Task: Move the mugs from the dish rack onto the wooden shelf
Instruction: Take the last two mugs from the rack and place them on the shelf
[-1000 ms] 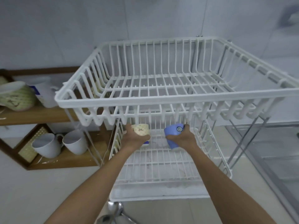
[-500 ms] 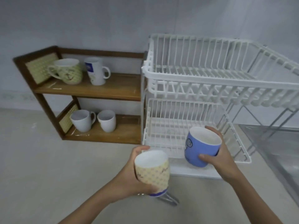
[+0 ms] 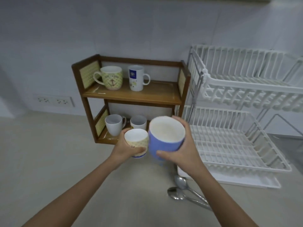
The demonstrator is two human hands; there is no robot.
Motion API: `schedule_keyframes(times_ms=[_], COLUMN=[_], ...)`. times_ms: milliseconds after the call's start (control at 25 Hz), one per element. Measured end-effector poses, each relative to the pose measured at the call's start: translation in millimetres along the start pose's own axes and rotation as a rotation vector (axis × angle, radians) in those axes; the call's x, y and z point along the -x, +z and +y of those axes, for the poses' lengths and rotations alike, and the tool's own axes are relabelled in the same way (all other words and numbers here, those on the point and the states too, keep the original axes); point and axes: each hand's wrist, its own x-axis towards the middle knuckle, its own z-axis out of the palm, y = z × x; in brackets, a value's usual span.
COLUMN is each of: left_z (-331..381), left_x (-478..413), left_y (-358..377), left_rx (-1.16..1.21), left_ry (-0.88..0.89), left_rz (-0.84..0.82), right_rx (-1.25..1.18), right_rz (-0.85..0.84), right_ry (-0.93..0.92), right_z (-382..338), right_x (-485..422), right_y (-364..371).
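Note:
My left hand (image 3: 123,147) grips a small yellow patterned mug (image 3: 136,141), held upright. Touching its right side is a larger blue mug (image 3: 164,143) with a white inside, gripped by my right hand (image 3: 183,153). Both mugs hang above the counter, just in front of the lower board of the wooden shelf (image 3: 139,95). The white two-tier dish rack (image 3: 242,89) stands to the right with nothing on either tier. The shelf's top board carries a yellow anchor mug (image 3: 111,77) and a tall white mug (image 3: 136,78); two white mugs (image 3: 114,124) sit on the bottom board.
Two metal spoons (image 3: 182,189) lie on the beige counter below my right wrist. A wall socket strip (image 3: 53,100) is at the left. The right half of the shelf's top board is bare.
Both hands lifted the mugs out of the rack's lower tier and carried them left toward the shelf. The mugs came together and now touch. The view swung left.

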Motion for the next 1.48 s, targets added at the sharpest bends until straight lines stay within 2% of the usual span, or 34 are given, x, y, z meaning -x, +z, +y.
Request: schedule_keyframes(times_ms=[160, 320, 520, 800, 920, 1040, 1120, 1240, 1360, 1400, 1480], left_z=[-11, -26, -41, -43, -36, -30, -28, -31, -35, -37, -42], left_x=[-38, -64, -85, -88, -88, -91, -96, -108, -123, -128, -136], left_y=[10, 19, 23, 37, 46, 55, 61, 69, 81, 86, 96], left_rx=[0.001, 0.011, -0.05, -0.069, -0.065, -0.055, -0.059, -0.111, -0.171, -0.175, -0.18], left_ry=[0.024, 0.008, 0.018, 0.085, 0.116, 0.123, 0.137, 0.137, 0.108, 0.088, 0.065], left_rz=[0.02, -0.021, -0.076, -0.164, -0.15, -0.16, -0.198, -0.255, -0.274, -0.285, -0.295], right_rx=[0.057, 0.169, 0.282, 0.343, 0.435, 0.509, 0.472, 0.483, 0.856, 0.989, 1.087], right_rz=[0.234, 0.462, 0.562, 0.51, 0.533, 0.584, 0.547, 0.375, 0.06, -0.047, -0.135], right_ry=[-0.002, 0.074, 0.137, 0.241, 0.109, -0.067, 0.032, 0.347, 0.601, 0.621, 0.61], right_z=[-16, -9, 27, 49, 44, 69, 100, 147, 183, 191, 199], right_x=[-95, -185, -236, -242, -209, -119, -50, 13, 29, 31, 33], right_y=[37, 39, 27, 21, 26, 49, 66, 82, 89, 91, 94])
